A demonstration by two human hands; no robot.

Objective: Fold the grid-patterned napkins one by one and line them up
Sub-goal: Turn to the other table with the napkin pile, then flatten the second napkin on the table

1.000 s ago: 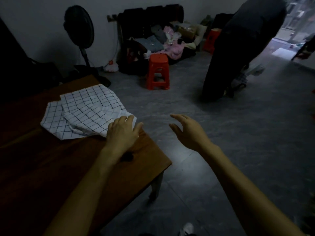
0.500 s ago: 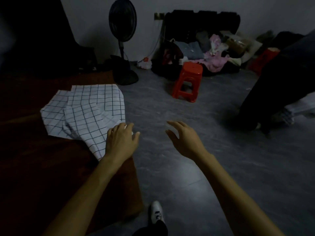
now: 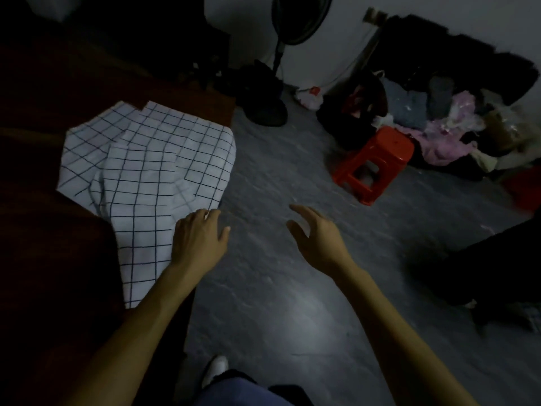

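Observation:
A pile of white napkins (image 3: 187, 148) with a dark grid lies loosely on the dark brown table (image 3: 44, 259), near its right edge. One grid-patterned napkin (image 3: 140, 230) stretches from the pile toward me along that edge. My left hand (image 3: 199, 238) grips this napkin at its right edge, fingers curled over the cloth. Off the table, my right hand (image 3: 316, 238) hovers above the grey floor with its fingers spread and relaxed, holding nothing.
A red plastic stool (image 3: 377, 162) stands on the floor to the right. A standing fan's base (image 3: 263, 109) sits behind the table corner. Clothes (image 3: 439, 136) are heaped against the wall. Another person's dark leg (image 3: 483, 273) is at far right. My shoe (image 3: 215, 370) shows below.
The view has swung left and down. My left hand has drawn one napkin out of the pile toward me along the table edge. The right hand stays open in the air.

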